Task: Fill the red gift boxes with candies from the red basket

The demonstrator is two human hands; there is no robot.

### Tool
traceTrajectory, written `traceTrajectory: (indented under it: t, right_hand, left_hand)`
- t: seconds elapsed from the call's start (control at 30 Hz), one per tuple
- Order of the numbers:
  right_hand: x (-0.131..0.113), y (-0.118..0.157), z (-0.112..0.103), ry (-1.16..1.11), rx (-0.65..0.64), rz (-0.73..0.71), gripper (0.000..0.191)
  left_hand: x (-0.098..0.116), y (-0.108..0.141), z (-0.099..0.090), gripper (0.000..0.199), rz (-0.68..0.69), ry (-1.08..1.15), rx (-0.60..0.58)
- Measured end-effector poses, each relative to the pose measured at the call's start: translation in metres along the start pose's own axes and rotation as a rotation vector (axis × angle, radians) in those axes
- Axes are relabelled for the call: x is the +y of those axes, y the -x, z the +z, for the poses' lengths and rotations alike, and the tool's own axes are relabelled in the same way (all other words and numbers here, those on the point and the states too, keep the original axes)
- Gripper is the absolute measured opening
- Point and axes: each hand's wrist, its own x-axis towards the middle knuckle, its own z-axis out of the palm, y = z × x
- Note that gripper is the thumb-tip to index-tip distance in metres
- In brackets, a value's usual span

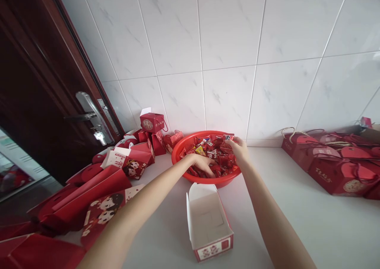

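A red plastic basket (176, 152) full of wrapped candies (209, 144) stands on the white surface near the wall. My left hand (203, 164) reaches down among the candies, its fingers apart and the tips partly hidden by wrappers. At the basket's right rim, my right hand (239, 149) pinches a red wrapped candy (228, 137) with white lettering. In front of the basket, between my forearms, lies an open gift box (208, 221), white inside with red printed sides. No candy shows inside it.
Red gift boxes (103, 197), some with flaps up, crowd the left side. A small box (152, 122) sits on top of others at the back. Closed boxes with cord handles (335, 166) stand right. A dark door (44, 63) is at left, a tiled wall (228, 63) behind.
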Motion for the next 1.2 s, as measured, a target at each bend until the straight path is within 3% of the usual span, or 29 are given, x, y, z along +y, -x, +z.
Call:
traceTrajectory:
  t: [0.37, 0.73, 1.0, 1.2]
  right_hand:
    - [-0.001, -0.001, 0.000, -0.006, -0.003, 0.018, 0.017]
    - [0.001, -0.002, -0.001, 0.001, -0.008, 0.008, 0.020]
    - [0.002, -0.002, -0.001, 0.000, -0.019, 0.009, 0.022]
    - [0.002, -0.001, -0.001, 0.002, -0.013, 0.001, 0.019]
  left_hand:
    - [0.012, 0.004, 0.001, 0.055, -0.028, 0.010, 0.029]
    - [0.017, 0.001, 0.008, 0.055, -0.031, -0.031, 0.061]
    - [0.015, -0.003, 0.010, 0.036, -0.012, -0.071, 0.082]
    - [0.016, 0.000, 0.010, 0.053, -0.012, -0.096, 0.055]
